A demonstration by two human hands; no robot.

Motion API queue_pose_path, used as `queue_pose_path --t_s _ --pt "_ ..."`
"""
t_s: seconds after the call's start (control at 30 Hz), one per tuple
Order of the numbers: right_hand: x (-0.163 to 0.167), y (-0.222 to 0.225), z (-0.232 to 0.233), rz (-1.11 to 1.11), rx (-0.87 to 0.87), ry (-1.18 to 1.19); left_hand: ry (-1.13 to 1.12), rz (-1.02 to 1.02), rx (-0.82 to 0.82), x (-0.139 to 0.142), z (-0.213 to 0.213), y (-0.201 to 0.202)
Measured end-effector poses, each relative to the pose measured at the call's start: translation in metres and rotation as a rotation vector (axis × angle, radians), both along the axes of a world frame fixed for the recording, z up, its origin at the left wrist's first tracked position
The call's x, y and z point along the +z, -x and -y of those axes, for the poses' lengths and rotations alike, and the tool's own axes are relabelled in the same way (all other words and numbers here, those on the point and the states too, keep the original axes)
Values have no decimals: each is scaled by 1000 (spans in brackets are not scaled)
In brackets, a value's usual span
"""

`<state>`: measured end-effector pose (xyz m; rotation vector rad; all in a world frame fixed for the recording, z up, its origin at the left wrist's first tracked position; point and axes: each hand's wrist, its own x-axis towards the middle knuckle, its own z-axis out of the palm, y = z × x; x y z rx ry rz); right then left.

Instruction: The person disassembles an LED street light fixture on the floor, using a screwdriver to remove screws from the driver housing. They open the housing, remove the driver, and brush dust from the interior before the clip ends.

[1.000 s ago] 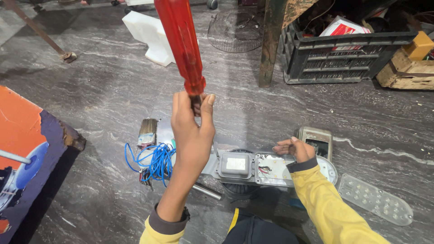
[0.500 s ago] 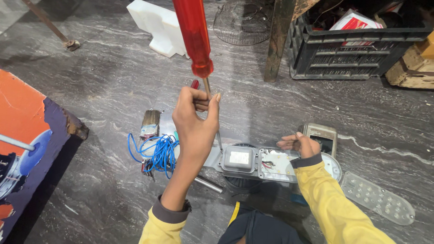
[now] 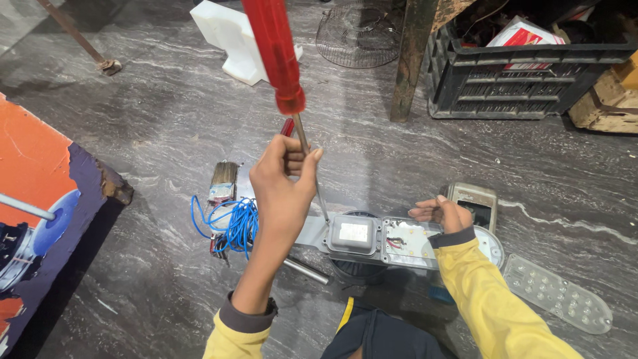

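In the head view, the screwdriver point(image 3: 282, 80) stands nearly upright over the grey stone floor point(image 3: 166, 106), its long axis leaning slightly so the thick translucent red handle rises toward the camera at the top and the thin steel shaft runs down and a little to the right, its tip meeting the corner of the grey box-shaped unit point(image 3: 355, 234). The left hand point(image 3: 282, 189) is closed around the shaft just below the handle, fingers curled tight on the metal. The right hand point(image 3: 442, 214) rests loosely curled on the white plate point(image 3: 412, 242) joined to the unit, where short red and black wires show; whether it grips anything cannot be told. A coil of blue wire point(image 3: 229, 223) lies just left of the left forearm, and a black plastic crate point(image 3: 525, 73) sits well apart at the upper right.
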<state>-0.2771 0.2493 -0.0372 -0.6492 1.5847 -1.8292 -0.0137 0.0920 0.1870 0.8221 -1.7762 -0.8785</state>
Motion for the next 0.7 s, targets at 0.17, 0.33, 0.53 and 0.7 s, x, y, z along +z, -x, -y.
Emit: queue_pose_path --t_s 0.17,0.33,0.53,0.7 --pt "0 0 0 15 0 9 238 74 28 -1 -5 3" --pt "0 -2 -1 -26 -7 8 274 18 -157 -3 -6 2" --pt "2 -2 0 -10 -20 -4 107 155 -67 4 -8 -2" --pt "2 -4 -1 -14 -12 19 -27 190 72 4 -13 5"
